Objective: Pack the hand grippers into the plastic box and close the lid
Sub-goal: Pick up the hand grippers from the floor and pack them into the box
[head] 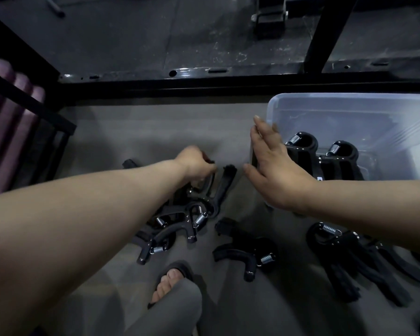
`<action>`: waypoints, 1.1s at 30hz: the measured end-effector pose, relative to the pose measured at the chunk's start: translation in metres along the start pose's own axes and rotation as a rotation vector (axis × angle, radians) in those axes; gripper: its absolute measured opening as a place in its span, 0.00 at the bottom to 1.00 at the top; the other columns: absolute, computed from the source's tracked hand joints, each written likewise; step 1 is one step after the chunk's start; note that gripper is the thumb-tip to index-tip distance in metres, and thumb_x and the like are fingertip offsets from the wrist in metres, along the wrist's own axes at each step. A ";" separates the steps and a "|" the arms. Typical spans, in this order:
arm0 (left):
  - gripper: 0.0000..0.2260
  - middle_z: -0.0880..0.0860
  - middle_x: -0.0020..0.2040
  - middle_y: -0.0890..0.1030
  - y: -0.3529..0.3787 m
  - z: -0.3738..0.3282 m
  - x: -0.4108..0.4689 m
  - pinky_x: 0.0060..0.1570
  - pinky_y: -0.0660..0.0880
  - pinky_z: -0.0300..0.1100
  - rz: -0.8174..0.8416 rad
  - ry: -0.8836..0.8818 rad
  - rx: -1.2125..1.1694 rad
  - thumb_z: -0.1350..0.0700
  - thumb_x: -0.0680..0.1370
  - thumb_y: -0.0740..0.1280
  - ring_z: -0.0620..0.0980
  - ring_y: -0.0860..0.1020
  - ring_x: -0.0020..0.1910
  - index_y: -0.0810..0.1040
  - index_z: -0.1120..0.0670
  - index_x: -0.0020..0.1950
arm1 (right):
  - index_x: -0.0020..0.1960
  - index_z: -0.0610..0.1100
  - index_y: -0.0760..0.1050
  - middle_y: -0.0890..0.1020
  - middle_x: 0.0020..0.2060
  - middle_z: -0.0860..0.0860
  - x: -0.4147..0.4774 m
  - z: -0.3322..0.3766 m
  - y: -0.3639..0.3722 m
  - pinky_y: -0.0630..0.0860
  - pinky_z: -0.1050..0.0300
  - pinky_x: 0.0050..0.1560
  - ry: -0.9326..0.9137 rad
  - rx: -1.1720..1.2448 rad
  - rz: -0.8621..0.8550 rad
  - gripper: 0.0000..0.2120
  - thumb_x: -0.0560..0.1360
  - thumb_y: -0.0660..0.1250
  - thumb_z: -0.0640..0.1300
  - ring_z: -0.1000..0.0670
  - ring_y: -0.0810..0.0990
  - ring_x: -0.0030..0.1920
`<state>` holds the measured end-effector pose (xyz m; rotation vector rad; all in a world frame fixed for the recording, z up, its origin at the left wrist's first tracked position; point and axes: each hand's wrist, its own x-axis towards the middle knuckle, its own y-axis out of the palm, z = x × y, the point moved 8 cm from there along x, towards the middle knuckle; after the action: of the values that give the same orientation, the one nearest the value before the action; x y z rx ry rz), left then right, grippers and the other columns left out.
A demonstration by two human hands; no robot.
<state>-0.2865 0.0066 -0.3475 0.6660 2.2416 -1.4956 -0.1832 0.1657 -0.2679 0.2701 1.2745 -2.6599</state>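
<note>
Left hand (195, 163): we reach it forward over the floor pile; its fingers (210, 169) are curled down onto the upper end of a hand gripper (205, 184), closed around its metal-looking handle.
Held gripper: it lies at the top of the pile, directly under the left hand, apparently still touching the others below it.
Right hand (277, 170): we hold it flat, fingers spread wide and holding nothing, against the near left corner of the plastic box (349, 110); the thumb points toward the left hand.
Plastic box: translucent, lid off, on the floor at right, just beyond the right hand.
Grippers in box (323, 156): two black grippers stand side by side with spring ends up, just right of the right hand's fingers.
Floor pile (180, 224): several black grippers with silver springs, tangled together beneath the left forearm.
Single gripper (247, 253): lies alone on the floor between the two arms, apart from both hands.
Right-side group (349, 258): more grippers laid together under the right forearm, near the front of the box.
Floor (155, 127): grey, carries box and all loose grippers.
Foot (172, 280): ours, in a sandal, at the near edge below the pile.
Black frame (204, 81): a metal bar crossing behind the box.
</note>
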 end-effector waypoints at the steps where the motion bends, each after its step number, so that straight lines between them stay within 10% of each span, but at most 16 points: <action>1: 0.13 0.58 0.37 0.84 -0.007 -0.002 0.002 0.38 0.79 0.45 -0.004 -0.007 -0.076 0.48 0.71 0.74 0.53 0.80 0.31 0.81 0.58 0.43 | 0.79 0.43 0.38 0.32 0.76 0.58 0.000 0.001 0.000 0.40 0.49 0.77 0.001 -0.003 0.003 0.36 0.82 0.56 0.51 0.48 0.29 0.76; 13: 0.10 0.50 0.43 0.80 -0.085 -0.038 -0.044 0.47 0.79 0.50 -0.545 0.213 -0.442 0.50 0.73 0.71 0.49 0.80 0.43 0.72 0.52 0.46 | 0.80 0.46 0.44 0.42 0.79 0.53 0.003 -0.003 -0.013 0.44 0.47 0.78 -0.078 -0.060 0.043 0.36 0.80 0.59 0.54 0.44 0.38 0.78; 19: 0.09 0.51 0.51 0.73 -0.102 -0.090 -0.087 0.45 0.74 0.34 -0.695 0.644 -0.325 0.58 0.76 0.70 0.41 0.72 0.44 0.72 0.56 0.50 | 0.75 0.47 0.67 0.61 0.77 0.55 -0.005 -0.006 -0.045 0.50 0.67 0.72 -0.016 0.179 0.067 0.22 0.82 0.58 0.49 0.60 0.58 0.74; 25: 0.08 0.50 0.58 0.73 -0.081 -0.133 -0.126 0.47 0.77 0.52 -0.580 0.945 -0.285 0.61 0.77 0.68 0.49 0.76 0.52 0.72 0.54 0.53 | 0.63 0.51 0.76 0.85 0.54 0.46 -0.033 -0.012 -0.077 0.73 0.49 0.58 0.300 1.126 0.103 0.25 0.80 0.49 0.63 0.44 0.83 0.55; 33: 0.06 0.55 0.65 0.70 -0.020 -0.183 -0.158 0.50 0.78 0.55 -0.367 1.253 0.086 0.60 0.79 0.61 0.58 0.76 0.57 0.70 0.57 0.56 | 0.52 0.39 0.77 0.82 0.40 0.42 -0.066 -0.052 -0.113 0.81 0.52 0.39 0.403 0.693 0.012 0.07 0.77 0.68 0.43 0.47 0.81 0.38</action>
<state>-0.1755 0.1411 -0.1790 1.6205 3.3299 -1.5244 -0.1417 0.2816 -0.1991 0.9328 0.3514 -3.0363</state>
